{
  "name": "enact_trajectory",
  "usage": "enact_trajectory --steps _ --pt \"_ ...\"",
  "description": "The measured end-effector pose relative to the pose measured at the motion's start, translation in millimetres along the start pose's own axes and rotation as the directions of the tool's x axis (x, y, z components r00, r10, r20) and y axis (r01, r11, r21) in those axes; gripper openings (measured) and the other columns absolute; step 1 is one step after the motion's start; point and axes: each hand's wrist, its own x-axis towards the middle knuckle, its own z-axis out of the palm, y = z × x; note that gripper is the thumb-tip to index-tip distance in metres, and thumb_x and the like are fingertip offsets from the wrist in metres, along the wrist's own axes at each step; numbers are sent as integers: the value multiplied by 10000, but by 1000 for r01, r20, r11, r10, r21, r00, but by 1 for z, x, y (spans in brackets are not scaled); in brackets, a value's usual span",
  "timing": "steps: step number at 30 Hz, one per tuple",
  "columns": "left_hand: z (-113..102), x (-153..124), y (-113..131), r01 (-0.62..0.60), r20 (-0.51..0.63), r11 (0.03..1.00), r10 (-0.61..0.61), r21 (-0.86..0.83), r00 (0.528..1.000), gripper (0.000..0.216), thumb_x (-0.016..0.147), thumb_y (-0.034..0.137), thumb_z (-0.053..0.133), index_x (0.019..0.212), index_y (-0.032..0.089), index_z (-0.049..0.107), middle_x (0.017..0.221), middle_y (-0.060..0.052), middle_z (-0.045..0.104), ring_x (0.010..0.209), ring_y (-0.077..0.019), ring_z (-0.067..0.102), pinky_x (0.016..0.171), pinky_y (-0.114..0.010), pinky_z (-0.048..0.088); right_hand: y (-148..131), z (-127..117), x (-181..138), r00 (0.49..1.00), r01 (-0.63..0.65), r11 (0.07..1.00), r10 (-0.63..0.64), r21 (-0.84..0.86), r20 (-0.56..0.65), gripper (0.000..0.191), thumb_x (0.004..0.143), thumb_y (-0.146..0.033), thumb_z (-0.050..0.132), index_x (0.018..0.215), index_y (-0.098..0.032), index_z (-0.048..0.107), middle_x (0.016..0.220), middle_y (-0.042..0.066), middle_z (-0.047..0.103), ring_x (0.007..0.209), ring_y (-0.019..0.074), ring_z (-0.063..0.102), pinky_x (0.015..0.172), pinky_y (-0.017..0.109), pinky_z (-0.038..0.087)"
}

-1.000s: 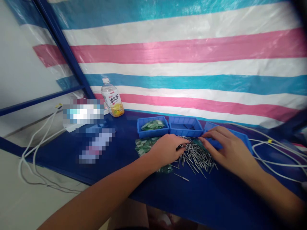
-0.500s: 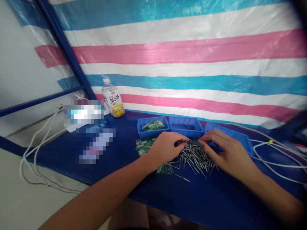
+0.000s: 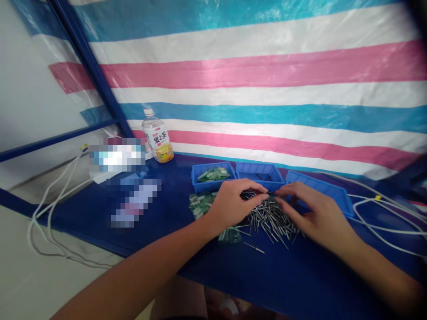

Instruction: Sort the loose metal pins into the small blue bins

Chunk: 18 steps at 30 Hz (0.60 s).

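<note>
My left hand (image 3: 234, 201) reaches over the left side of a heap of thin metal pins (image 3: 271, 220), with thumb and fingers pinched together. What looks like a dark thin pin shows at its fingertips. My right hand (image 3: 315, 209) comes in from the right, its thumb and forefinger closed close to the left fingertips. Something small and dark green may be at the right fingertips, but it is too small to make out. Partly behind my left hand lies a clear bag of flat green pieces (image 3: 202, 202). One loose pin (image 3: 254, 247) lies in front of the heap.
Behind the heap stand a blue bin (image 3: 213, 185) with green pieces, a middle blue bin (image 3: 260, 180) with a few dark pins, and a right blue bin (image 3: 333, 195). A drink bottle (image 3: 159, 140) stands back left. White cables (image 3: 373, 222) lie at right on the blue table (image 3: 253, 280).
My left fingertips have moved slightly right, closer to the right fingertips. My right thumb and forefinger have shifted a little. The heap and bins look the same.
</note>
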Motion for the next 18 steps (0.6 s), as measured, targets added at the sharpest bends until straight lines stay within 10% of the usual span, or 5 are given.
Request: enact_trajectory --steps 18 --pt "3 -2 2 0 51 998 4 -70 999 151 956 299 726 1037 221 826 1060 -50 833 973 -197 790 892 -323 635 -5 9 -4 988 -132 964 108 229 113 105 1014 -349 638 1026 -256 686 992 47 764 850 206 729 708 315 583"
